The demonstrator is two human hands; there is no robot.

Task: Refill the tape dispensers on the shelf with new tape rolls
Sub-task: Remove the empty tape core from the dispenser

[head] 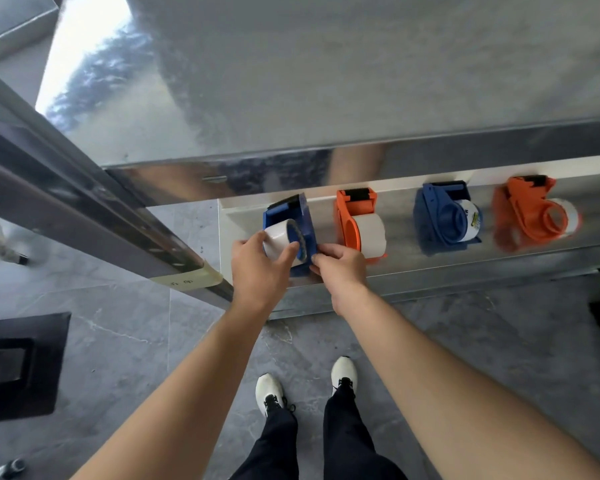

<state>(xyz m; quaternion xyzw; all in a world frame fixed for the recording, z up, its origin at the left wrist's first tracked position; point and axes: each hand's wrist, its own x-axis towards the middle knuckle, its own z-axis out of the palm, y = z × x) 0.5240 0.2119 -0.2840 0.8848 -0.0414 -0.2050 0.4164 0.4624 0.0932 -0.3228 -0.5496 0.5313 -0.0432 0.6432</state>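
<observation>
Gripping a white tape roll (280, 241) in my left hand (257, 268), I seat it in the blue plastic dispenser (300, 216) on the steel shelf (430, 268) while my right hand (340, 268) pinches its base.

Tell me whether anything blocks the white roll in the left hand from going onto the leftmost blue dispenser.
Nothing visible does. The left hand holds the tape roll right against the blue dispenser at its hub. The right hand pinches the dispenser's near edge, beside the roll's path, not in it.
</observation>
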